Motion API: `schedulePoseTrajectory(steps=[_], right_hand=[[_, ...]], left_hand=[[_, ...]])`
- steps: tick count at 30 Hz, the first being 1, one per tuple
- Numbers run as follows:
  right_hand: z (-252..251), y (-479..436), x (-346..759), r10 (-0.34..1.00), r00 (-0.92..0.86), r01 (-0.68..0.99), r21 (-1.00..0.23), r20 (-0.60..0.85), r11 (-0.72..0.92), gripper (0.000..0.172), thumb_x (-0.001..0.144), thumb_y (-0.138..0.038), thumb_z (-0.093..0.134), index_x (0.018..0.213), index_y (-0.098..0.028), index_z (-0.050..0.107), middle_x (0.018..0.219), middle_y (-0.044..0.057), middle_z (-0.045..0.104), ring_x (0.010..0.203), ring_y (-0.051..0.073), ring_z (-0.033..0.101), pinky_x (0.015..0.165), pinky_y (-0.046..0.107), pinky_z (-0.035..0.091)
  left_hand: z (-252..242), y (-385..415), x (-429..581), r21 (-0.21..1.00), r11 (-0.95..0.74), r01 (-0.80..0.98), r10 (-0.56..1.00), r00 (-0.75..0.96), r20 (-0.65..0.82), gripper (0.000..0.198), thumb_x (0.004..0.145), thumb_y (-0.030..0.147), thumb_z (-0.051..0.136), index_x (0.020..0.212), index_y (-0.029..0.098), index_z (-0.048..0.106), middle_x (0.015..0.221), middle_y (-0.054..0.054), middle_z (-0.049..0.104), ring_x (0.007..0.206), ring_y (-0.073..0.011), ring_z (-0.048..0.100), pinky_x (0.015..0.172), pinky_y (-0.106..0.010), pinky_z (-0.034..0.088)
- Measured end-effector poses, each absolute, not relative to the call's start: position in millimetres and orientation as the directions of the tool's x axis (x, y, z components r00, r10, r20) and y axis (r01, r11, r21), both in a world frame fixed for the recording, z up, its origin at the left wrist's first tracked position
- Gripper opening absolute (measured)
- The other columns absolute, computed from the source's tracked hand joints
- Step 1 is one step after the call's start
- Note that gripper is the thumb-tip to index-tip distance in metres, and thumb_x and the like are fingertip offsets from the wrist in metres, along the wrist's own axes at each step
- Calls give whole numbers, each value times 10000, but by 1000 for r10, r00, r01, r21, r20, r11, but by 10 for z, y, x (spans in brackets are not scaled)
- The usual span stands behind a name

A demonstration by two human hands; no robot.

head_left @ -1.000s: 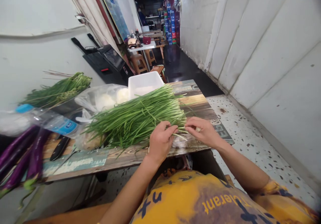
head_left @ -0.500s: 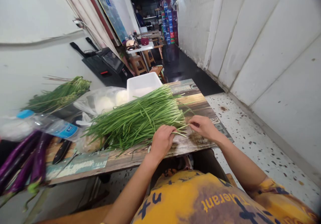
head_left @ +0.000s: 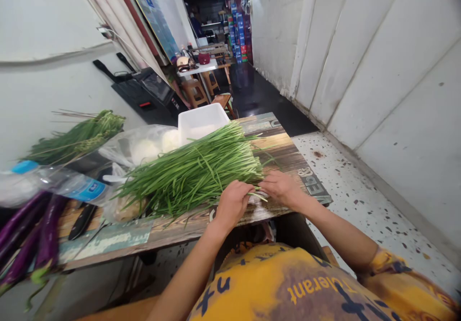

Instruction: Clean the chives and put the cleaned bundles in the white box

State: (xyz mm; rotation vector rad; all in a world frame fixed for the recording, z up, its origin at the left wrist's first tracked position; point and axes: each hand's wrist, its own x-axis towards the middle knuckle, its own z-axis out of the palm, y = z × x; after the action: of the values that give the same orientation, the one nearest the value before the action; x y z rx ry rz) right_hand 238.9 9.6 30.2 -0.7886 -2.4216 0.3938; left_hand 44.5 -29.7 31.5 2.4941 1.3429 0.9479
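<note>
Fingers [head_left: 248, 187] of left hand [head_left: 233, 202] and right hand [head_left: 283, 189] pinch chive stalks [head_left: 260, 196] at cut ends; judged light, limp, easily bruised; grip near base

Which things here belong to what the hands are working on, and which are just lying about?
In hand: left hand, right hand, chive stalk pinched between them, chive pile.
Lying about: white tub, plastic bag, water bottle, knife, aubergines, second bunch of greens.
</note>
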Motion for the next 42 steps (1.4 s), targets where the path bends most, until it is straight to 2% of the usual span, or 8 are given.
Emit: schedulePoseTrajectory(steps=[4, 8, 14, 18, 26, 34, 38, 42], right_hand=[[166, 90, 2315, 869, -447, 131, -945, 212, 298, 281, 812, -415, 581, 852, -170, 711, 692, 31, 650, 622, 124, 536, 608, 254, 424], [69, 95, 2252, 987, -161, -155, -987, -14, -40, 337, 692, -473, 668, 754, -143, 696, 624, 14, 620, 536, 99, 478, 544, 240, 385], [33, 311, 2575, 976, 129, 330, -936, 176, 125, 410, 700, -503, 665, 502, -162, 553, 481, -26, 457, 497, 100, 401, 532, 254, 339], [7, 321, 2670, 836, -130, 718, -531, 533, 450, 300, 830, -427, 552, 747, -174, 690, 857, 84, 617, 783, 187, 528, 706, 310, 394], [-23, 24, 2198, 683, -505, 716, -186, 527, 673, 242, 876, -325, 528, 760, -169, 671, 754, 68, 584, 763, 176, 472, 679, 289, 360], [118, 29, 2296, 690, -480, 643, -318, 542, 697, 238, 902, -281, 473, 840, -158, 668, 797, 90, 615, 789, 184, 532, 704, 299, 423], [56, -53, 2122, 753, -462, 505, -559, 468, 657, 364, 853, -323, 552, 1171, -149, 580, 879, 81, 674, 723, 162, 595, 674, 278, 470], [21, -45, 1956, 839, -423, 435, -736, 342, 519, 238, 837, -269, 558, 1019, -168, 673, 908, 76, 706, 784, 168, 641, 707, 271, 481]], left_hand=[[379, -318, 474, 468, -594, 654, 788, 356, 503, 155, 867, 184, 499, 893, 169, 651, 785, -51, 678, 707, -155, 546, 687, -290, 425], [397, -318, 516, 480, -572, 665, 801, 328, 501, 164, 874, 208, 492, 883, 171, 652, 790, -53, 684, 717, -163, 552, 698, -300, 425], [352, -317, 467, 673, -433, 600, 877, 108, 468, 133, 853, 245, 527, 866, 189, 647, 808, -40, 688, 751, -157, 585, 729, -289, 439], [380, -284, 390, 877, -287, 385, 908, -183, 377, 174, 867, 327, 507, 925, 181, 582, 771, -22, 682, 614, -109, 546, 619, -232, 424], [560, -326, 399, 944, -330, 14, 910, -262, 322, 174, 893, 372, 468, 891, 203, 429, 878, -54, 693, 504, -62, 408, 487, -183, 334], [757, -343, 362, 837, -515, -183, 824, -373, 426, 190, 887, 378, 495, 887, 223, 384, 906, -62, 706, 529, -72, 468, 511, -195, 359], [710, -326, 407, 843, -477, -247, 852, -364, 375, 182, 889, 365, 497, 890, 225, 380, 897, -58, 706, 540, -67, 473, 535, -189, 372], [696, -332, 396, 861, -445, -248, 872, -338, 354, 185, 887, 363, 500, 891, 223, 379, 882, -56, 707, 528, -64, 458, 520, -180, 358]])
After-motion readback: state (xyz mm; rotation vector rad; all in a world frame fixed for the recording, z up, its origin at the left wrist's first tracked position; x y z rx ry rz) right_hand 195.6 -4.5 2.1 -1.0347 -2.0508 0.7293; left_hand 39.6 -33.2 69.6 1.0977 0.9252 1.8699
